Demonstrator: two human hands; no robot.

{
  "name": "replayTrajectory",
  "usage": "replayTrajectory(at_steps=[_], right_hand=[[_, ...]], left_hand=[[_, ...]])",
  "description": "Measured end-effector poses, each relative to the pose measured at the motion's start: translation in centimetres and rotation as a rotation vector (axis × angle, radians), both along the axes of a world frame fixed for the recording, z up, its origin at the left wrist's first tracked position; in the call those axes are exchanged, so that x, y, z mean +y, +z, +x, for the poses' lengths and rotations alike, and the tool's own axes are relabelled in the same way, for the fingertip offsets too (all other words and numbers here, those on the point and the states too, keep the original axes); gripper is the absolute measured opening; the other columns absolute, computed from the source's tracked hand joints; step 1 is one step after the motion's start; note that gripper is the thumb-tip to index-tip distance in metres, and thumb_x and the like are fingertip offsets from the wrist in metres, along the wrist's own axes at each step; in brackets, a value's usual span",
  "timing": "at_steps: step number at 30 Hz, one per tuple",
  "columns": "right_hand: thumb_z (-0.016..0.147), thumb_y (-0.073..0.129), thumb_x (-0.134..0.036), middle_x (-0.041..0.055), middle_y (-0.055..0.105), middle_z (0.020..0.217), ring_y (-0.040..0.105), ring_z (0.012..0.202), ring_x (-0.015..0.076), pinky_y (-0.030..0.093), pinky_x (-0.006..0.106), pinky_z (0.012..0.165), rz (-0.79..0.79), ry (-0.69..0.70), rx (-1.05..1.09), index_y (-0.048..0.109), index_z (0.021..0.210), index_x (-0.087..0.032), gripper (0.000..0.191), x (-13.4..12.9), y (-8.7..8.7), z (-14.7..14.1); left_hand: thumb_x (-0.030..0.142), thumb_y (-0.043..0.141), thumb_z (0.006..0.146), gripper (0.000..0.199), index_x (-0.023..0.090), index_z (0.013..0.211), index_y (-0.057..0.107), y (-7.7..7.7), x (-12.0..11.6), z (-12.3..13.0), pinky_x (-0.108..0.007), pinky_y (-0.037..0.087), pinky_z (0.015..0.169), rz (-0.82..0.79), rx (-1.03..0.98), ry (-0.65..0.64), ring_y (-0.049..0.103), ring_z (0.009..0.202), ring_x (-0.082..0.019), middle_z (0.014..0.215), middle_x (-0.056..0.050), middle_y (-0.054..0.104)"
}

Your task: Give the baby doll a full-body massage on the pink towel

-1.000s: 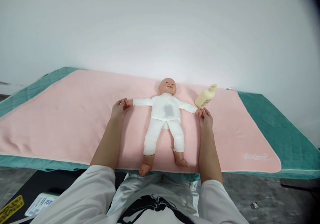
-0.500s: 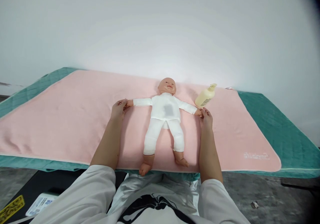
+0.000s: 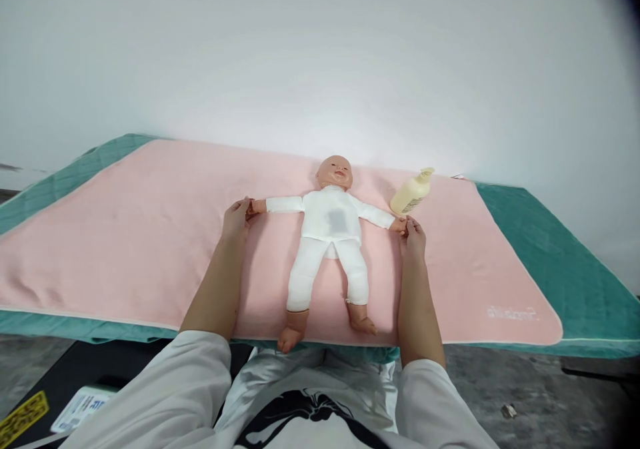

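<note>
A baby doll point(image 3: 331, 219) with a white cloth body lies face up, its head toward the wall and its arms spread wide. My left hand point(image 3: 237, 219) is closed around the doll's hand on the left side. On the other side, my right hand point(image 3: 413, 234) pinches the doll's other hand between thumb and fingers. A pale yellow pump bottle point(image 3: 411, 193) lies tilted on the pink mat point(image 3: 150, 249), just beyond my right hand. The doll's feet reach the front edge of the mat.
Under the mat is a green quilted cover point(image 3: 555, 249), showing at both ends and along the front. A white wall point(image 3: 320, 55) rises behind. At the lower left, a black surface holds a white labelled box point(image 3: 83, 405). A small object point(image 3: 509, 411) lies on the grey floor.
</note>
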State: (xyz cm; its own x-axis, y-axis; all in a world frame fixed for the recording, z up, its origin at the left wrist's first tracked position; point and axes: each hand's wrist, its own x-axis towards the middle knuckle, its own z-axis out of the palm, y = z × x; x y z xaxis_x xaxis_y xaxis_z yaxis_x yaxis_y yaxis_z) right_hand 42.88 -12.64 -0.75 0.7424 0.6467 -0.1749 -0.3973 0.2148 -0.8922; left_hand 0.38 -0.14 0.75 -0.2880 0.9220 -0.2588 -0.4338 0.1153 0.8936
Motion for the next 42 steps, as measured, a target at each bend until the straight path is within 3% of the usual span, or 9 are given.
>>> replayTrajectory(at_steps=[11,20,28,42], right_hand=[[0.086,0.058,-0.013,0.0023,0.069,0.083,0.065,0.073,0.0065,0.043,0.009,0.046,0.021,0.014,0.025,0.065,0.092,-0.015,0.009,0.03,-0.03,0.13],[0.078,0.067,-0.012,0.0021,0.070,0.085,0.064,0.072,0.0066,0.046,0.009,0.047,0.021,0.021,0.010,0.066,0.093,-0.016,0.015,-0.10,-0.19,0.24],[0.072,0.071,-0.009,0.0022,0.071,0.089,0.067,0.079,0.0080,0.054,0.012,0.058,0.024,0.045,0.013,0.067,0.092,-0.017,0.022,0.06,-0.07,0.31],[0.071,0.075,-0.017,0.0019,0.070,0.088,0.063,0.073,0.0076,0.043,0.011,0.047,-0.035,0.021,-0.054,0.064,0.094,-0.017,0.025,-0.11,-0.29,0.29]], left_hand=[[0.015,0.059,0.090,0.016,0.013,0.075,0.065,0.06,0.13,-0.02,-0.026,0.058,0.069,-0.029,0.010,0.005,0.063,0.073,-0.013,0.079,-0.006,0.064],[0.014,0.063,0.086,0.012,0.014,0.075,0.068,-0.35,-0.02,-0.24,-0.024,0.059,0.070,0.014,0.018,-0.019,0.064,0.079,-0.014,0.084,-0.007,0.066],[0.009,0.063,0.084,0.009,0.014,0.081,0.070,0.14,-0.47,-0.06,-0.026,0.060,0.077,0.032,-0.036,-0.051,0.066,0.079,-0.014,0.083,-0.007,0.068],[0.012,0.069,0.082,0.006,0.014,0.076,0.068,0.15,-0.70,-0.04,-0.027,0.059,0.080,0.059,-0.015,-0.036,0.066,0.076,-0.013,0.082,-0.007,0.067]])
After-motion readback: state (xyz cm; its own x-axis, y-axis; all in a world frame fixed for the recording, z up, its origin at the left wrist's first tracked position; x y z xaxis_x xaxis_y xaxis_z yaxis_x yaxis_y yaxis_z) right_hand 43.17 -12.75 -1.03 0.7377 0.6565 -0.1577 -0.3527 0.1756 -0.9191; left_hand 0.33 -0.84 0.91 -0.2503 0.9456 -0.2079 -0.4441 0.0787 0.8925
